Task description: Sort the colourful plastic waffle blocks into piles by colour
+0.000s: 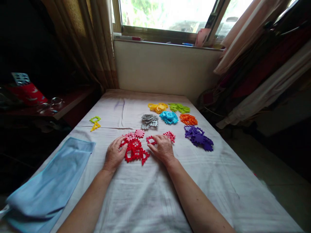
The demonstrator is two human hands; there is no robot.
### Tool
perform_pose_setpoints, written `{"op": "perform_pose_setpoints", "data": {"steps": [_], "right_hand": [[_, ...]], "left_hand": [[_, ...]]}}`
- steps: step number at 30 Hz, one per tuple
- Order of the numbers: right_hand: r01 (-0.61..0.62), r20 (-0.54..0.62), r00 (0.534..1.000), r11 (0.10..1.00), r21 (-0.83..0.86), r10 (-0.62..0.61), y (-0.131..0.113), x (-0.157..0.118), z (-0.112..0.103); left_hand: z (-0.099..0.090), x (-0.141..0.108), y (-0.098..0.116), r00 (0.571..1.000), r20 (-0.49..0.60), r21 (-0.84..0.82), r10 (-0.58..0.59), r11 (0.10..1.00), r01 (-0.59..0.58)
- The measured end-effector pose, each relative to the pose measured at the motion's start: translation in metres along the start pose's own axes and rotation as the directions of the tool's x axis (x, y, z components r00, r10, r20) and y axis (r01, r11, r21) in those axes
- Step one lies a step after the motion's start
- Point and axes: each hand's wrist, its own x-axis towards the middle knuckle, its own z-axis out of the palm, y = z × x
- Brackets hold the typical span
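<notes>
A pile of red interlocking plastic building pieces (pixel 133 150) lies on the sheet between my hands, with some pink pieces at its far edge. My left hand (pixel 116 153) rests against the pile's left side, its fingers curved and apart. The thumb and fingers of my right hand (pixel 163 148) are at a single red square frame piece (pixel 151 140), to the right of the pile. Just beyond that hand lie some pink pieces (pixel 170 136), partly hidden by it.
Further back are piles of grey (pixel 149 121), blue (pixel 168 117), yellow (pixel 157 107), green (pixel 179 107), orange (pixel 188 119) and purple pieces (pixel 199 138). Green and yellow pieces (pixel 95 125) lie at left, near a light-blue cloth bag (pixel 52 186). A window wall stands behind.
</notes>
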Motion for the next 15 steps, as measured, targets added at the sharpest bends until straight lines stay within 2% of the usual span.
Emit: {"op": "perform_pose_setpoints", "data": {"steps": [3, 8, 12, 15], "right_hand": [[-0.019, 0.064, 0.998, 0.999, -0.026, 0.021, -0.006, -0.001, 0.001], [-0.026, 0.06, 0.998, 1.0, -0.007, 0.026, -0.004, -0.001, 0.003], [-0.019, -0.029, 0.999, 1.0, -0.007, 0.019, 0.003, 0.0, 0.003], [-0.066, -0.133, 0.989, 0.997, -0.03, 0.062, 0.019, 0.002, -0.003]], "left_hand": [[0.0, 0.0, 0.0, 1.0, -0.001, 0.005, 0.001, 1.0, -0.001], [-0.001, 0.0, 0.001, 1.0, 0.007, 0.004, 0.006, 1.0, -0.006], [-0.002, 0.0, 0.001, 1.0, 0.016, 0.006, 0.011, 1.0, -0.011], [-0.001, 0.0, -0.001, 1.0, 0.014, 0.007, 0.014, 1.0, -0.015]]}}
